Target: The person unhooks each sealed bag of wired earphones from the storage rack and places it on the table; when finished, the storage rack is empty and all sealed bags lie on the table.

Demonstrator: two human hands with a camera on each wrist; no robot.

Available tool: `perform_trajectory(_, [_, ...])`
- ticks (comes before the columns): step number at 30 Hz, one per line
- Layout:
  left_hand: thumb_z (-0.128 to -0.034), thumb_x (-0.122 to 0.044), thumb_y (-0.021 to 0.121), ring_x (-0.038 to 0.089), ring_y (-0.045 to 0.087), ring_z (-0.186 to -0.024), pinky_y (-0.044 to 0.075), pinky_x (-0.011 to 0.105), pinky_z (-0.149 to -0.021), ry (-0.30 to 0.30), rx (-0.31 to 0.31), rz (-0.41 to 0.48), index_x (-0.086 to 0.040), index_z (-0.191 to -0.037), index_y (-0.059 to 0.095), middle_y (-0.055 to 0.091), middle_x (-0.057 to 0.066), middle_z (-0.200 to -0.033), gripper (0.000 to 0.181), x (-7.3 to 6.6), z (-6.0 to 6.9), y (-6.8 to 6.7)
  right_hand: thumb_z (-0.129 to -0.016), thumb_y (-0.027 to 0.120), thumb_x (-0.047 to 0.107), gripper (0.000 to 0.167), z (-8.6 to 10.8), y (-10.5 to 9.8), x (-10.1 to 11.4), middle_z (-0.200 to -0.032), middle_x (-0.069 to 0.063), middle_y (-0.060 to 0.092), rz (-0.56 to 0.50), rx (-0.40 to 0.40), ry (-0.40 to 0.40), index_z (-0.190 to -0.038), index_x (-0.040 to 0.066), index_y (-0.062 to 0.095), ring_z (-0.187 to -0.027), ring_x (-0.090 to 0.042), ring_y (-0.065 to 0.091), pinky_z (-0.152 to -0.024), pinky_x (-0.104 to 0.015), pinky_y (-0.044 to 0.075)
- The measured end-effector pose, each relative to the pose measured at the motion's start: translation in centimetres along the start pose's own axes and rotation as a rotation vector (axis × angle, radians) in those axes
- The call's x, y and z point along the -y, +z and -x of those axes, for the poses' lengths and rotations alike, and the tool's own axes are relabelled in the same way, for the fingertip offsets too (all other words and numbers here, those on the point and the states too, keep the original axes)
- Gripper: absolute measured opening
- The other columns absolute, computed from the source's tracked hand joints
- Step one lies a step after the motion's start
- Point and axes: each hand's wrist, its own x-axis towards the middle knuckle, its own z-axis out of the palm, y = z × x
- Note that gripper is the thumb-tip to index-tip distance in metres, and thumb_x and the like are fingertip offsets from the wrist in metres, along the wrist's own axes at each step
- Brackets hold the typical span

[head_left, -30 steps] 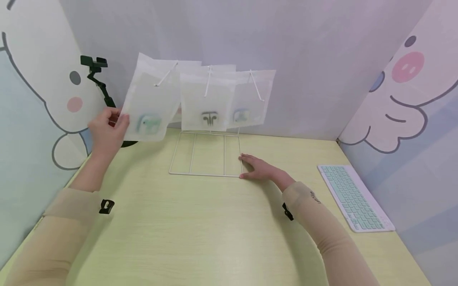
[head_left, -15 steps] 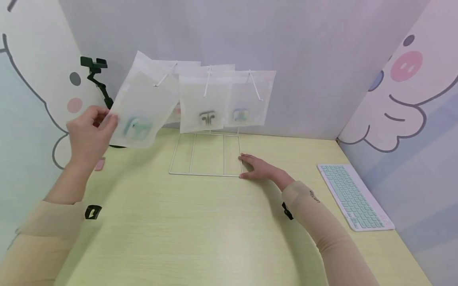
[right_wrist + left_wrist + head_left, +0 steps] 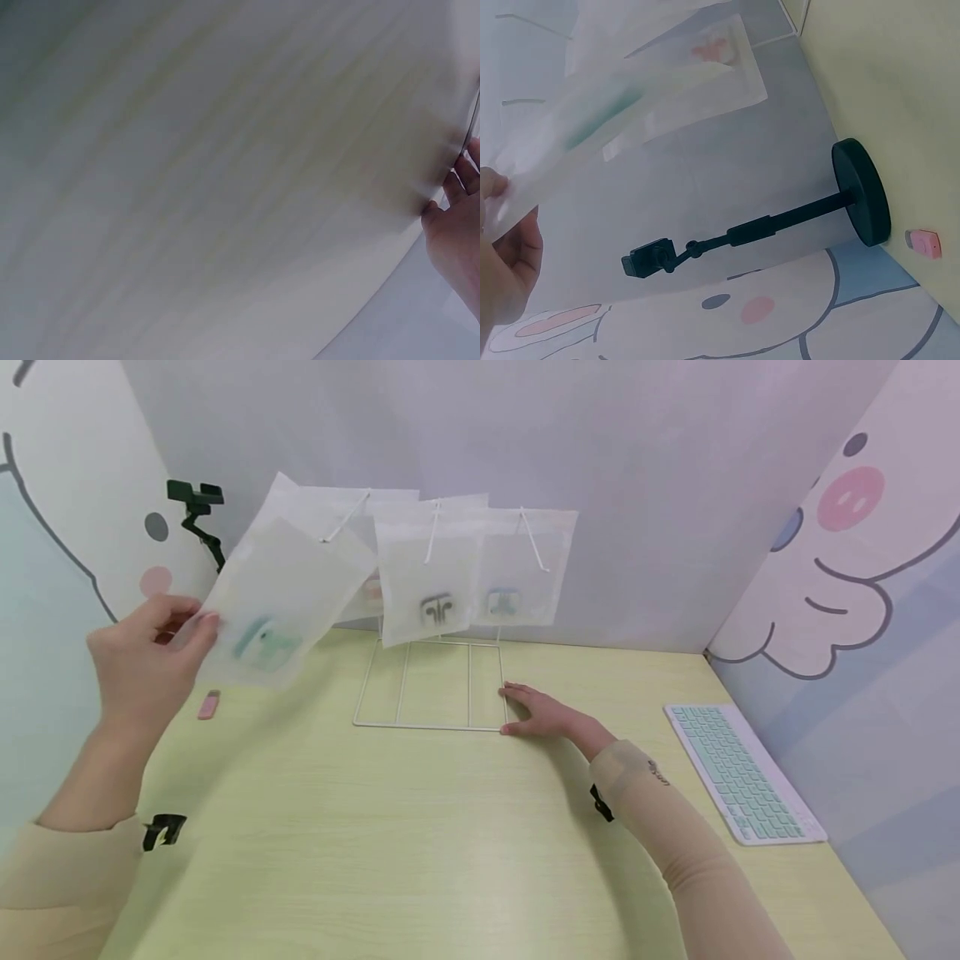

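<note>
- left hand [image 3: 146,652] is closed in a pinch on the left edge of a translucent white bag [image 3: 251,581], thumb on the near side.
- that bag slants from the left hook [image 3: 345,517] of a wire rack [image 3: 431,727] down toward the fingers, its lower part above the desk [image 3: 375,835]; a green thing [image 3: 266,645] shows through near its bottom. whether the bag is threaded on the hook cannot be told.
- right hand [image 3: 536,714] lies open and relaxed at the right side of the rack's base, fingers and thumb touching the wire.
- just behind the pinched bag, another pale bag [image 3: 742,105] hangs with a reddish thing [image 3: 714,51] inside.
- to the right, a middle bag [image 3: 423,560] hangs at the second hook [image 3: 432,531], dark earphones [image 3: 437,608] showing through; beside it a right bag [image 3: 513,560] hangs at the third hook [image 3: 534,539], with a bluish thing [image 3: 504,602] in it.
- near the left hand, a small pink piece [image 3: 208,705] with a greyish end lies on the desk, and a black stand [image 3: 787,217] rises from a round base by the back wall.
- well apart on the right, a white keyboard [image 3: 742,772] with mint keys lies at a slant.
- cartoon figures [image 3: 855,560] cover the side walls.
</note>
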Motion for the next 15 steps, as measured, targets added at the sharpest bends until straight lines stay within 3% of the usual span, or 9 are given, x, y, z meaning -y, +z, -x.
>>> perform_trajectory(5, [-0.0817, -0.006, 0.070, -0.024, 0.046, -0.070, 0.036, 0.000, -0.072, 0.017, -0.001, -0.016, 0.010, -0.086, 0.067, 0.047, -0.045, -0.078, 0.017, -0.9, 0.3, -1.1, -0.086, 0.065, 0.044, 0.081, 0.1, -0.1, 0.2, -0.156, -0.012, 0.018, -0.001, -0.001, 0.002, -0.149, 0.009, 0.027, -0.143, -0.031, 0.017, -0.115, -0.045, 0.015])
perform_trajectory(15, [-0.0816, -0.005, 0.071, -0.026, 0.046, -0.073, 0.034, -0.003, -0.072, -0.050, 0.038, -0.068, 0.010, -0.088, 0.065, 0.046, -0.047, -0.080, 0.017, -1.7, 1.2, -3.2, -0.086, 0.065, 0.045, 0.082, 0.0, 0.0, -0.1, -0.156, -0.013, 0.018, -0.011, 0.000, -0.009, -0.149, 0.009, 0.027, -0.143, -0.032, 0.018, -0.115, -0.046, 0.015])
